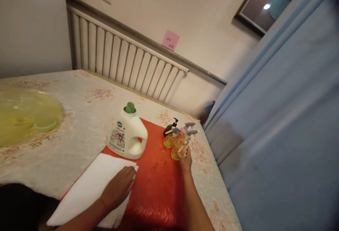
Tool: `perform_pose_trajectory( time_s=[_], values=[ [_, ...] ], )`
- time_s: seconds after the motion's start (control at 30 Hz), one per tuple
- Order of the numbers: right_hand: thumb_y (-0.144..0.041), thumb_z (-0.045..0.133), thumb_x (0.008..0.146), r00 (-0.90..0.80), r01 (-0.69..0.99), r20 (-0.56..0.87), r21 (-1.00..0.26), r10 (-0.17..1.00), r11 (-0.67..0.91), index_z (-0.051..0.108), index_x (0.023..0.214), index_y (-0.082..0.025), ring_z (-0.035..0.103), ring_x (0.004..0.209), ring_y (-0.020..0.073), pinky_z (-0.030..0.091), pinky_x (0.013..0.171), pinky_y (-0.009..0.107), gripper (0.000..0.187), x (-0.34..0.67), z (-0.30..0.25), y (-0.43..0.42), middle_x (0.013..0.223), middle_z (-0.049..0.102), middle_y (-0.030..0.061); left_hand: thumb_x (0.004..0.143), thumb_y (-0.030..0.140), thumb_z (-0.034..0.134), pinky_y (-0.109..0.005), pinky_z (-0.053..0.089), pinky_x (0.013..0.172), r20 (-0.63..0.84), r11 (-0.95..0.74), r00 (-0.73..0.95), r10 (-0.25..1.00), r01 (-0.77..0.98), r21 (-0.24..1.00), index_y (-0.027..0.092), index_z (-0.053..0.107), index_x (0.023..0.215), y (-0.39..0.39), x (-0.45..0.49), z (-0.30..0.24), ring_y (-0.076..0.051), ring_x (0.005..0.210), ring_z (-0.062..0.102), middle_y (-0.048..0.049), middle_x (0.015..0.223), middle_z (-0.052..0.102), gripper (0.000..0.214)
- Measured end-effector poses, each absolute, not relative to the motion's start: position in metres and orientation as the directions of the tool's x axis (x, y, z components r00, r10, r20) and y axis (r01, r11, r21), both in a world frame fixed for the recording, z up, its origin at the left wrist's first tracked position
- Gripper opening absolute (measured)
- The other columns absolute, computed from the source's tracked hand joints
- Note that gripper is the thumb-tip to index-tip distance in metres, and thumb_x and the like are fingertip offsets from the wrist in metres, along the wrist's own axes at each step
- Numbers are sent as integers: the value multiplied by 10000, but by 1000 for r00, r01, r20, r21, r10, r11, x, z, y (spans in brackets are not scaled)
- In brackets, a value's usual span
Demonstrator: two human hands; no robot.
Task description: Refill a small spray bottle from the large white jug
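Note:
My left hand (pixel 120 185) lies flat on a folded white cloth or paper sheet (pixel 91 178), its fingers over the right edge. With my right hand (pixel 186 160) I grip a small spray bottle (pixel 174 152) of yellow liquid at the right edge of a red mat (pixel 156 188). Behind that bottle stand several others, among them another yellow spray bottle (pixel 169 141) and a dark pump bottle (pixel 168 129). Between my hands and farther back, a white detergent jug (pixel 129 135) with a green spout (pixel 130 108) stands upright, uncapped.
A flower-patterned cloth (pixel 79 121) covers the table. At the far left lies a large yellow translucent basin or bag (pixel 23 114). A radiator (pixel 127 61) runs along the wall, below a pink note (pixel 171 40). Blue curtains (pixel 278 118) hang down the right side.

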State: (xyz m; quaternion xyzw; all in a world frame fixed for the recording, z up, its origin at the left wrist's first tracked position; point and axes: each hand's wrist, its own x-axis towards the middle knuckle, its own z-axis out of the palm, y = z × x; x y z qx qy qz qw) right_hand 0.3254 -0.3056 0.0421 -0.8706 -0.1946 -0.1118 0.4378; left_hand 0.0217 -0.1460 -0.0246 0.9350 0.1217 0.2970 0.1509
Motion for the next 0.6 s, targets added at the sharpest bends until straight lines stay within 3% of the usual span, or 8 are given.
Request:
perform_pose_trajectory(
  time_s=[0.1,0.2,0.33,0.47,0.6],
  values=[
    [-403,623,719,950,307,284,-772,129,-557,497,1385,-51,710,883,259,521,740,314,764,307,42,-324,1078,734,173,956,230,437,-440,523,998,512,-916,793,330,137,377,197,625,1161,-145,21,-24,-256,1072,623,-99,1138,682,280],
    [-358,534,764,963,267,242,-806,118,-529,557,1330,-52,705,792,236,521,744,308,643,271,37,-340,895,753,107,959,233,431,-437,506,1020,496,-905,802,333,123,408,191,625,1151,-144,23,-24,-256,1098,614,-104,1151,677,275],
    [-325,525,778,941,329,250,-833,229,-445,568,1327,-73,655,670,211,514,690,289,607,207,35,-346,740,696,20,950,242,421,-442,504,1013,476,-871,788,391,150,467,167,532,1307,-147,30,-20,-267,1111,617,-136,1202,659,382],
    [-265,498,832,892,449,342,-752,296,-484,436,1456,-79,631,702,228,499,691,311,654,157,47,-340,827,693,67,923,196,418,-400,500,992,420,-844,810,410,163,510,196,239,1529,-158,40,-8,-247,1121,622,-126,1271,632,631],
    [-171,432,850,824,554,335,-641,457,-530,321,1527,-84,657,719,239,506,704,329,691,140,57,-333,831,703,78,888,160,446,-356,509,902,270,-824,855,443,270,498,185,107,1572,-169,48,7,-262,1058,665,-143,1318,630,764]
  ],
)
